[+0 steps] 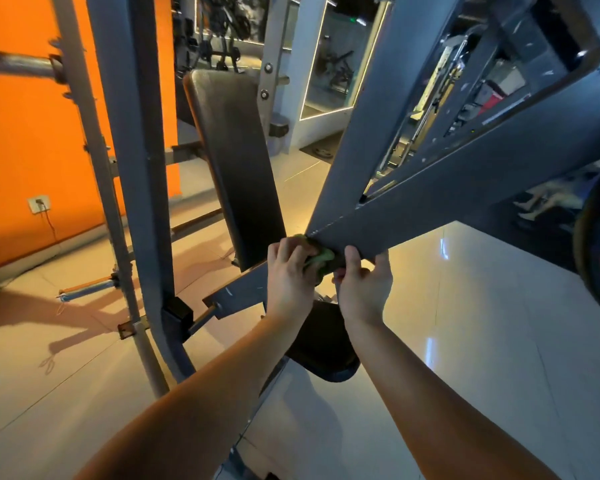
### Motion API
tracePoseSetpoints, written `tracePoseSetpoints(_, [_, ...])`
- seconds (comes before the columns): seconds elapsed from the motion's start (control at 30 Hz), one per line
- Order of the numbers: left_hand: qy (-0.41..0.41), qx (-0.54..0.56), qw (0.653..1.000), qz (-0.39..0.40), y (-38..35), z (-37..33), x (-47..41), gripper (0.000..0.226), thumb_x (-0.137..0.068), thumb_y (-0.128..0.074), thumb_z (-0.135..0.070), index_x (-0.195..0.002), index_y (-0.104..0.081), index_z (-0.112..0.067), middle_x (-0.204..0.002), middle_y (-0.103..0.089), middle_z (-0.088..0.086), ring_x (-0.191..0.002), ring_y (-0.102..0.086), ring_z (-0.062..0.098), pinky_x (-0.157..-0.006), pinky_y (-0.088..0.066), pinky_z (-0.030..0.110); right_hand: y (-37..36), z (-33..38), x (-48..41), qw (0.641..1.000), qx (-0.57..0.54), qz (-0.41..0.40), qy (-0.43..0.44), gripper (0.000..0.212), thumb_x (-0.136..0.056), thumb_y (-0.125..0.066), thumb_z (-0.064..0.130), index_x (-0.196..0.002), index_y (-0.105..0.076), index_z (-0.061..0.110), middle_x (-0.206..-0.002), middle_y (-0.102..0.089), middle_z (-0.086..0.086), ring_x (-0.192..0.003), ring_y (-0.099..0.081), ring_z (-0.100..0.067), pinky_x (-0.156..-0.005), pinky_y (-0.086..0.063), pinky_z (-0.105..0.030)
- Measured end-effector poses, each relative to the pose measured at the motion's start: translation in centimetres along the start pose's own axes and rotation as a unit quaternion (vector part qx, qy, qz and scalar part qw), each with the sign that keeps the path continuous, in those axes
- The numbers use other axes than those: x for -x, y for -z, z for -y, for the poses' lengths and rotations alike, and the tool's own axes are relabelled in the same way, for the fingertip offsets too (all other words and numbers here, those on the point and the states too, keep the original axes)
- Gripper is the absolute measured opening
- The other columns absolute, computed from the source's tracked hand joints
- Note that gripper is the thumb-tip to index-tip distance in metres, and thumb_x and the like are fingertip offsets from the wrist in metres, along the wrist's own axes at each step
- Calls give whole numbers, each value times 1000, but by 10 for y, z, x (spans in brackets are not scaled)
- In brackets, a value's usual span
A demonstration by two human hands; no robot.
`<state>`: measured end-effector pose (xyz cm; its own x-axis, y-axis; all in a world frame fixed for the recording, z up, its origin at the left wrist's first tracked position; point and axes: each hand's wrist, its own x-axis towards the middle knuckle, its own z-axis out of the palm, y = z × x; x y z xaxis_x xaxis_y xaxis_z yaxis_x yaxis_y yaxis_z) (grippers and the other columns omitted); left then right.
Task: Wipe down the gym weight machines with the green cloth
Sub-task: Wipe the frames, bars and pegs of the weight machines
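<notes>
Orange wall (21,133), glossy floor (465,323), a slanting grey machine beam (413,209). Left hand (288,271) clutches the green cloth (321,259) against its lower end; right hand (364,285) grips its edge, fingers (352,258) curled round.

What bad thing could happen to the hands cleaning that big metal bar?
The right hand grips the grey beam at its bottom corner, so the edge might scrape fingers. The left hand holds the green cloth against the same corner. If the beam moves, both hands could get pinched.
</notes>
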<state>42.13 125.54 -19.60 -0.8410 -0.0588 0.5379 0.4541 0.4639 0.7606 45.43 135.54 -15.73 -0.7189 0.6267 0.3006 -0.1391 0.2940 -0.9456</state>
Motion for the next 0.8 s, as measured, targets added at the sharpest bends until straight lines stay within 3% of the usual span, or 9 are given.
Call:
tracePoseSetpoints(0.1, [93,24,995,-9,-3,28,6,26,-95,-68,-20,-115,-61,-33,-119,-39,-27,-122,-47,12,-107,-49,40,2,-4,-3,1000,7,9,8,24,-94,-66,44,-111,-52,54,-120,-67,2,-92,-74,-22,-73,-65,-43])
tracePoseSetpoints(0.2, [162,49,984,-52,-3,37,11,27,-94,-69,-22,-105,-55,-42,-113,-44,-23,-114,-51,13,-100,-54,44,2,-4,-2,1000,-4,14,19,31,-94,-69,40,-119,-53,48,-121,-67,5,-92,-74,-22,-72,-65,-41])
tracePoseSetpoints(0.3, [154,70,983,-77,-6,18,8,30,-92,-71,-20,-101,-55,-44,-113,-50,-19,-111,-54,9,-99,-54,40,-2,-6,0,999,-13,2,39,52,-87,-67,55,-132,-54,33,-125,-65,4,-97,-73,-25,-69,-65,-42])
tracePoseSetpoints(0.37, [115,78,988,-68,-6,0,4,38,-91,-73,-20,-100,-52,-50,-110,-48,-26,-113,-55,8,-100,-53,33,-4,-9,0,998,-16,1,53,64,-83,-64,63,-137,-53,31,-128,-64,4,-99,-72,-24,-68,-65,-42])
tracePoseSetpoints(0.47, [104,71,990,-58,-8,5,0,32,-92,-73,-21,-103,-54,-44,-108,-47,-28,-113,-55,7,-98,-52,27,-2,-14,-3,997,-20,-1,71,64,-85,-65,59,-139,-52,28,-129,-64,4,-99,-72,-23,-68,-65,-42])
tracePoseSetpoints(0.57, [218,60,972,-59,-4,46,2,22,-94,-70,-23,-108,-56,-34,-114,-52,-15,-108,-55,8,-92,-53,30,1,-18,-5,997,-32,-7,70,57,-89,-70,47,-139,-53,25,-127,-65,5,-91,-73,-22,-65,-65,-41])
tracePoseSetpoints(0.7, [343,50,935,-76,5,73,-3,17,-95,-67,-20,-109,-58,-16,-108,-54,-2,-104,-58,18,-71,-41,16,-5,-18,-1,997,-41,-21,58,50,-92,-75,31,-138,-55,24,-126,-65,10,-98,-70,-15,-66,-65,-39])
tracePoseSetpoints(0.8, [290,64,953,-63,2,60,0,10,-95,-67,-20,-100,-59,-23,-109,-53,-10,-102,-55,7,-89,-51,27,-8,-18,3,997,-45,-34,59,51,-91,-75,34,-137,-54,26,-126,-64,10,-104,-69,-18,-69,-65,-42])
